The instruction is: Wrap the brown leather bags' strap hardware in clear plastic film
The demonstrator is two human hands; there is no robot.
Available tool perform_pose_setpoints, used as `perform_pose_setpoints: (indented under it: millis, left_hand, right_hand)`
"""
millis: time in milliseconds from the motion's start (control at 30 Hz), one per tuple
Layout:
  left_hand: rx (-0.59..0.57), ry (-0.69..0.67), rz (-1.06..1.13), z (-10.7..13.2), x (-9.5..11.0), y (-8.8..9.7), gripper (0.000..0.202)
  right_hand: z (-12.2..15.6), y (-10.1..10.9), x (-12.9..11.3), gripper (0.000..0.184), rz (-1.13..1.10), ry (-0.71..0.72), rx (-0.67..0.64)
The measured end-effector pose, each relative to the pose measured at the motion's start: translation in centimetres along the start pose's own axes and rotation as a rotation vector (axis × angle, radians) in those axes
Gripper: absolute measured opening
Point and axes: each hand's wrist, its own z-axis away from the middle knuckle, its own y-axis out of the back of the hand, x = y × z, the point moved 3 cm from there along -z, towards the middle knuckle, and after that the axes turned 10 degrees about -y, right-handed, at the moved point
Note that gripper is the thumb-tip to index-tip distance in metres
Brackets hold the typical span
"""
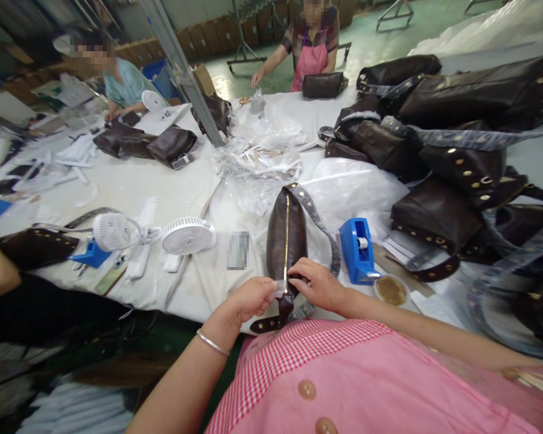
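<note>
the thumb and forefinger tips of the left hand (253, 298) are pressed together on a small clear strip (280, 288), possibly tape, though it is too small to be sure. it sits at the near end of the zip (286, 232). the fingers of the right hand (315, 283) are curled and pinch that same end of the brown bag (274, 235) from the other side, and the two hands nearly touch. the bag lies lengthwise on the white table (131, 187), zip closed and facing up, its studded strap (319, 226) looped along its right side. just right of it a blue tape dispenser (355, 250) holds a roll. near the right wrist, a small dish (375, 291) holds brownish liquid. both forearms rise from the bottom edge and both palms face down. the left wrist wears a bangle (212, 343).
</note>
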Motion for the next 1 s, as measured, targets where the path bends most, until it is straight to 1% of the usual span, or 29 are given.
perform_pose_setpoints:
  millis: [133,200,300,367,433,500,567,700,800,867,933,1000]
  left_hand:
    - [-0.003,0.037,0.052,-0.5,-0.4,0.1,0.043]
    - [-0.007,0.05,0.066,-0.8,-0.5,0.0,0.043]
    - [-0.005,0.052,0.061,-1.1,-0.6,-0.2,0.041]
    - [-0.003,0.045,0.044,-1.0,-0.6,0.0,0.038]
    - [-0.008,0.035,0.024,-0.9,-0.6,0.3,0.037]
    - [-0.015,0.025,0.005,-0.6,-0.6,0.8,0.037]
    - [-0.016,0.017,-0.009,-0.5,-0.5,1.3,0.037]
    - [-0.025,0.02,-0.009,-0.7,-0.4,1.4,0.034]
    - [-0.041,0.034,0.015,-1.0,-0.3,1.0,0.032]
    - [-0.047,0.042,0.027,-1.1,-0.3,0.8,0.031]
    - [-0.048,0.045,0.037,-1.1,-0.4,0.8,0.031]
    - [-0.049,0.042,0.047,-1.0,-0.6,0.9,0.033]
  right_hand:
    - [0.6,0.0,-1.1,0.02,0.048,0.135,-0.061]
    - [0.5,-0.4,-1.5,0.024,0.12,0.19,-0.055]
    - [0.1,-1.1,-1.6,0.019,0.224,0.275,-0.071]
    - [0.0,-1.3,-1.3,0.021,0.238,0.286,-0.096]
    - [0.1,-1.2,-0.8,0.023,0.184,0.217,-0.089]
    - [0.4,-0.7,-0.2,0.023,0.104,0.117,-0.048]
    - [0.6,-0.3,0.2,0.021,0.054,0.065,-0.029]
    - [0.6,-0.6,0.0,0.015,0.041,0.1,-0.087]
    - [0.2,-1.5,0.0,0.013,0.007,0.063,-0.087]
    - [-0.1,-2.1,0.0,0.01,-0.061,-0.006,-0.088]
    - [-0.4,-2.5,-0.1,0.012,-0.15,-0.1,-0.102]
    - [-0.8,-2.6,0.0,0.012,-0.237,-0.247,-0.171]
